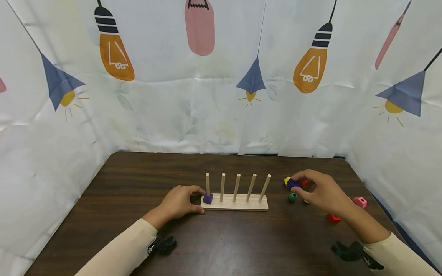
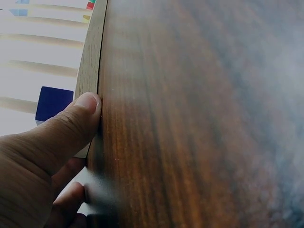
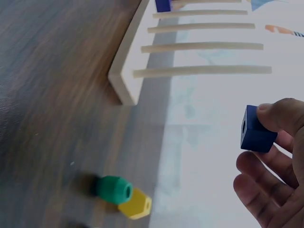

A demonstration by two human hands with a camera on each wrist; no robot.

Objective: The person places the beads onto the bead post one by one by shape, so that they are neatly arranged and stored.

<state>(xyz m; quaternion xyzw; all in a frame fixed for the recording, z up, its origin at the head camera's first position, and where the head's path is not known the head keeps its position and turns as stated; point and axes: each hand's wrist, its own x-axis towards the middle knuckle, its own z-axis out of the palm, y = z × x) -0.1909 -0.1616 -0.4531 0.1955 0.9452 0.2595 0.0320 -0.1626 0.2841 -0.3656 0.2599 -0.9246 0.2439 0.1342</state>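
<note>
The left hand (image 1: 177,203) is pinching a pale wooden five-peg base (image 1: 226,205); well to its right, the right hand (image 1: 321,189) is pinching a dark-blue flat-sided block (image 3: 260,136), ideally leaving its hole (image 3: 243,126) uncovered

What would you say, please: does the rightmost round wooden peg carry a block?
No, the rightmost peg stands bare down to the pale rectangular wooden base.

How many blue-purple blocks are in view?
2: one blue-purple block sits around the leftmost peg; the second block is held by the right hand. Others could be hidden behind that hand.
</note>
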